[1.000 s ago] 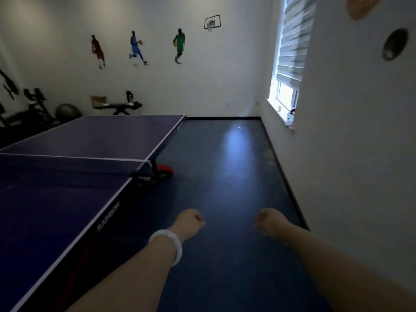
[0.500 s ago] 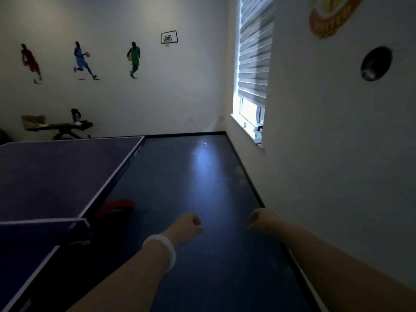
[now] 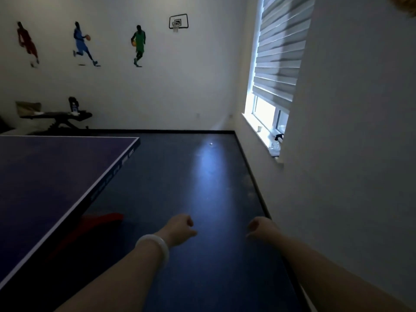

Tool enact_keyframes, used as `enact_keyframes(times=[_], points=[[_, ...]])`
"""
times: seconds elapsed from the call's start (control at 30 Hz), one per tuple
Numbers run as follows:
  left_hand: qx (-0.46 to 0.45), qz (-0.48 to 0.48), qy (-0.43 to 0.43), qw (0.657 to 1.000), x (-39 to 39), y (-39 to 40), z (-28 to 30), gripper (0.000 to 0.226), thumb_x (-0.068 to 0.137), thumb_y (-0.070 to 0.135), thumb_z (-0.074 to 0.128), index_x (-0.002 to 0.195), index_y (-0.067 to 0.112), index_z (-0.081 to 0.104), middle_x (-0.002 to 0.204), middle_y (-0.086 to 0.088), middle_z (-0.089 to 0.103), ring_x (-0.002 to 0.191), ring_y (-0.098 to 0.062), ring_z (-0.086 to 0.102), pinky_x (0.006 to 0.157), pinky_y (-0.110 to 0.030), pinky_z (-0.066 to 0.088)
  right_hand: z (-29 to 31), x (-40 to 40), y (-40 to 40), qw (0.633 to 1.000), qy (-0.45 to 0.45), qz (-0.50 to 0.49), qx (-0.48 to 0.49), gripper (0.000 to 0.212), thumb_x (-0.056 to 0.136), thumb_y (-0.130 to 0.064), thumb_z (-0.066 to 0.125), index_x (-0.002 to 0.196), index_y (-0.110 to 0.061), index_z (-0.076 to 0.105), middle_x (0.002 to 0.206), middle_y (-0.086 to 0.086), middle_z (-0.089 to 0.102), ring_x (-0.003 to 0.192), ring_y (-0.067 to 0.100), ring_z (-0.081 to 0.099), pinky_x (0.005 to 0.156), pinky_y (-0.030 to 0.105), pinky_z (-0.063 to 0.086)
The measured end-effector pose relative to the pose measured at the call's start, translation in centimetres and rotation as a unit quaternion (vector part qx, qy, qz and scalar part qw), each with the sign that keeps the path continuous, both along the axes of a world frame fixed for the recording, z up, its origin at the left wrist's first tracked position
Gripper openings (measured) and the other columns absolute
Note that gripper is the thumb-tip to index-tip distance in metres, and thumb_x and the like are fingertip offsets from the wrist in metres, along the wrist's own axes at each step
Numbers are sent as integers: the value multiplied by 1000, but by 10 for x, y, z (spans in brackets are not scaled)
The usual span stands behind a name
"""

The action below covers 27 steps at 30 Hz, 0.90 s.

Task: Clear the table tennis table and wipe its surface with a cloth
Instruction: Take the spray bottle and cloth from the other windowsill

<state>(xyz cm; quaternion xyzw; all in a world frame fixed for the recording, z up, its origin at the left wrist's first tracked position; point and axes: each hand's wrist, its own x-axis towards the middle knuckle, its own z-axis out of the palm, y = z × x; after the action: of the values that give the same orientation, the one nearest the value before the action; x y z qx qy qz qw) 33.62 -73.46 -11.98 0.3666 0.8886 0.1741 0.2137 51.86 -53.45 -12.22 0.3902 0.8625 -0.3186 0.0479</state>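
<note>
The dark blue table tennis table (image 3: 45, 176) fills the left side, and its visible top carries nothing. A small white ball (image 3: 211, 144) lies on the floor far ahead, near the back wall. My left hand (image 3: 180, 229), with a white bangle on its wrist, is held out over the floor just right of the table's edge, fingers curled and holding nothing. My right hand (image 3: 258, 228) is held out beside it near the right wall, bent down at the wrist with its fingers curled under, also holding nothing. No cloth is in view.
A red base part (image 3: 103, 218) shows on the floor under the table's edge. A spray bottle (image 3: 278, 140) stands on the window sill at the right. A black bench (image 3: 56, 115) with items on it stands against the back wall. The aisle is bare blue floor.
The view has moved forward along the aisle and turned right. The net has left the view and the window is closer. Both hands stay curled and held out.
</note>
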Motion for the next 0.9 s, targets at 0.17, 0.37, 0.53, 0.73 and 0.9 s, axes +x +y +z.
enact_keyframes(times=[0.17, 0.37, 0.53, 0.73, 0.9], points=[[21, -19, 0, 1000, -106, 98, -5, 40, 88, 30, 67, 121, 8, 59, 126, -9, 58, 114, -21, 55, 89, -23, 40, 2, -94, 87, 999, 4, -31, 8, 42, 84, -21, 76, 119, -2, 64, 122, 13, 66, 113, 23, 62, 89, 28, 47], [20, -62, -6, 998, -211, 231, 0, 43, 87, 33, 67, 123, 11, 59, 128, -8, 57, 116, -22, 54, 95, -28, 42, 14, -190, 190, 995, 48, -86, 14, 47, 83, -18, 76, 125, -5, 60, 125, 11, 63, 112, 21, 60, 89, 24, 45], [-15, -123, 7, 992, -252, 351, -8, 48, 89, 39, 65, 128, 15, 54, 133, -5, 54, 121, -22, 50, 104, -38, 40, 5, -227, 280, 988, 56, -142, -4, 46, 84, -18, 76, 125, -5, 60, 123, 13, 63, 112, 23, 60, 91, 28, 47], [-18, -142, 19, 990, -308, 499, -21, 49, 89, 40, 63, 130, 15, 51, 133, -4, 53, 121, -21, 50, 104, -39, 41, -16, -278, 426, 980, 74, -183, -19, 42, 84, -16, 75, 121, -4, 62, 122, 14, 64, 112, 23, 60, 90, 28, 47], [-24, -137, 13, 990, -358, 608, -24, 51, 89, 40, 64, 131, 15, 51, 134, -4, 52, 121, -18, 50, 102, -31, 41, -19, -328, 540, 975, 94, -198, -36, 35, 82, -14, 75, 113, -5, 63, 110, 10, 64, 107, 24, 61, 89, 29, 48]])
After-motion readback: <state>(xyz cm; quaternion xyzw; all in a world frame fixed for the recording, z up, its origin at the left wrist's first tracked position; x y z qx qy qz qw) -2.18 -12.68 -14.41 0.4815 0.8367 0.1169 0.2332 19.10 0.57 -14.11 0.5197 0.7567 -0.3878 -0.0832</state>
